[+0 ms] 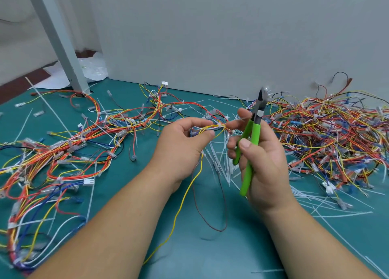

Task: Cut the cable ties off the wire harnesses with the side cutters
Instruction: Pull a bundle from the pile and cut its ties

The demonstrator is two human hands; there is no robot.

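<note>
Holds a thin wire harness (207,129) up over the middle of the table (210,257), pinched between thumb and curled fingers of the left hand (183,144). Shows a white cable tie (220,124) cinched round its yellow, orange and white strands, right at the left fingertips; trails one yellow wire and one brown wire down toward the near edge. Grips the side cutters (253,140) in the right hand (261,165), green handles wrapped in the palm, dark tips pointing up and away, clear of the tie. Stretches the right forefinger out to the bundle beside the tie. Sees a dense heap of harnesses (328,135) along the right edge, looser harnesses (63,152) sprawled toward the left edge, cut white ties (223,167) scattered beneath the hands. Spots a crumpled plastic bag (92,68) past the far left corner, contents too blurred to tell.
</note>
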